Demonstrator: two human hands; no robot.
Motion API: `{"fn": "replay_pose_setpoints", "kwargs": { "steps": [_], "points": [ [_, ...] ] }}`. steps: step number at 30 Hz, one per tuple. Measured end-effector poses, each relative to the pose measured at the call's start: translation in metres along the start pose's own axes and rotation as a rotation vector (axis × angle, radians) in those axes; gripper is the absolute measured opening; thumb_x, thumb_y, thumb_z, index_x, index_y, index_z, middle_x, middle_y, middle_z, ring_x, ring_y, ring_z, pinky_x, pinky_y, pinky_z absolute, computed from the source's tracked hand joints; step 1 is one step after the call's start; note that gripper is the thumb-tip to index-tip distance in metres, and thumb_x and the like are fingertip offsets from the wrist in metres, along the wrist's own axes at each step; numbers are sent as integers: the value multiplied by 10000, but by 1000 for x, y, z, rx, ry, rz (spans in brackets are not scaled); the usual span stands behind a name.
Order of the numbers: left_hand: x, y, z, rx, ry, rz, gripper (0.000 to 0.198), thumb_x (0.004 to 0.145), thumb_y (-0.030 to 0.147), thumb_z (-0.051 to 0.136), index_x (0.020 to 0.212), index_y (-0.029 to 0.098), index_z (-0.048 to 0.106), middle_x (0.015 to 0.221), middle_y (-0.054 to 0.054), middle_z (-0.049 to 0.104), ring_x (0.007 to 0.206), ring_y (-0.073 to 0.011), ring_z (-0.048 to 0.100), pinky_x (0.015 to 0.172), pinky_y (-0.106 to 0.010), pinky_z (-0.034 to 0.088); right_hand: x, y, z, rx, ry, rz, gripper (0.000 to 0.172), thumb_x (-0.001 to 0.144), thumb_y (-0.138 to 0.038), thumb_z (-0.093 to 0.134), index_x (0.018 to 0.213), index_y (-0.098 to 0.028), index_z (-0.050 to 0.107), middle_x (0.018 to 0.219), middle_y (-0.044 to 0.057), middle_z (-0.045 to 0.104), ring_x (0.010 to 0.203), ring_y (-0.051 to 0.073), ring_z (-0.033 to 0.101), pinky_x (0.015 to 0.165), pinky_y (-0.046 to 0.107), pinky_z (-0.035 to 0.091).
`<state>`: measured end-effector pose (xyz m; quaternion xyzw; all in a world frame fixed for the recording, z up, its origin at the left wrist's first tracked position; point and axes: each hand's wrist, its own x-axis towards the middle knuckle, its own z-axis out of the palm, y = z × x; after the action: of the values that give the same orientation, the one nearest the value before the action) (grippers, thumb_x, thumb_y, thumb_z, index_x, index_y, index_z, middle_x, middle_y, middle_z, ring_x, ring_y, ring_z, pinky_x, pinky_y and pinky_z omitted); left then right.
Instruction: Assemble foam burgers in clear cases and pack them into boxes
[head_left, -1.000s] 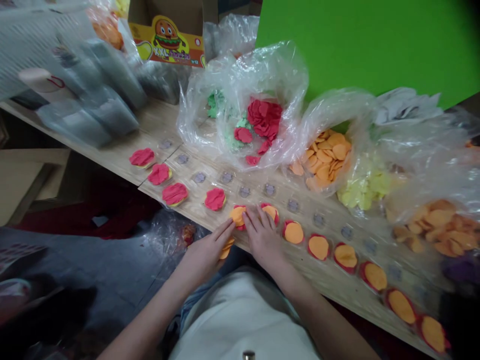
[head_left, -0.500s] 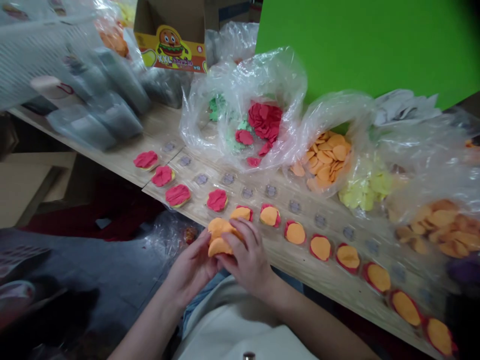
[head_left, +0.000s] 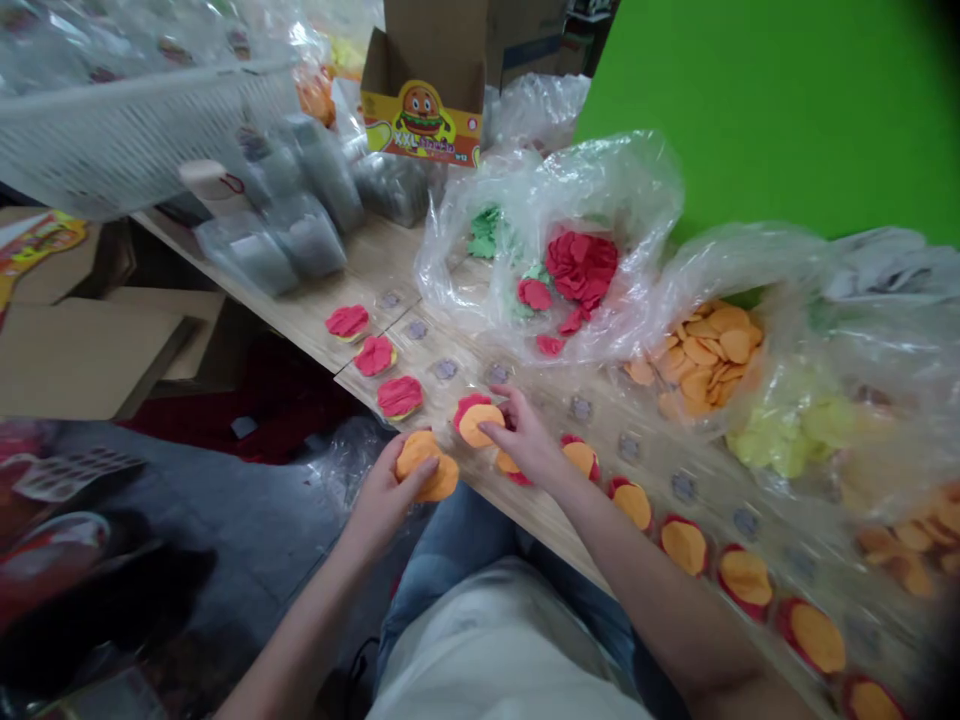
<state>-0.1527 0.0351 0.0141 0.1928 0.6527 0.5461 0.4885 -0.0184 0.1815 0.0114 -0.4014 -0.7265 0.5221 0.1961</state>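
My left hand [head_left: 381,498] is closed around a few soft orange discs [head_left: 442,480], held just off the table's front edge. Over the row, my right hand [head_left: 531,440] pinches the edge of a single orange disc [head_left: 477,427]. That disc lies over a red wavy-edged piece [head_left: 466,403], covering most of it. To the left sit red pieces [head_left: 400,397] with yellow showing beneath them and no orange on top. Rightward along the front edge runs a line of red pieces topped with orange discs [head_left: 683,545]; my right hand and forearm partly hide the nearer ones.
Behind the row are clear plastic trays [head_left: 446,369]. Open plastic bags hold red pieces [head_left: 581,265], orange discs [head_left: 712,350] and yellow pieces [head_left: 787,435]. A burger-printed box [head_left: 424,125], a white basket [head_left: 150,135] and stacked clear packs [head_left: 311,235] stand at the back left.
My hands have separated. The right one has moved an orange disc from the handful onto a red piece, while the left keeps the others. The view has shifted left.
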Motion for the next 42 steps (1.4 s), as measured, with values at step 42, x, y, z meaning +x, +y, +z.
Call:
{"fn": "replay_pose_setpoints", "kwargs": {
  "steps": [42],
  "points": [
    [-34, 3, -150, -877, 798, 164, 221, 857, 144, 365, 982, 160, 547, 1107, -76, 610, 988, -173, 596, 745, -287, 540, -69, -27, 106, -569, -83, -666, 386, 814, -185, 521, 1197, -191, 479, 1233, 128, 514, 1199, 279, 408, 959, 469, 385]
  ]
}}
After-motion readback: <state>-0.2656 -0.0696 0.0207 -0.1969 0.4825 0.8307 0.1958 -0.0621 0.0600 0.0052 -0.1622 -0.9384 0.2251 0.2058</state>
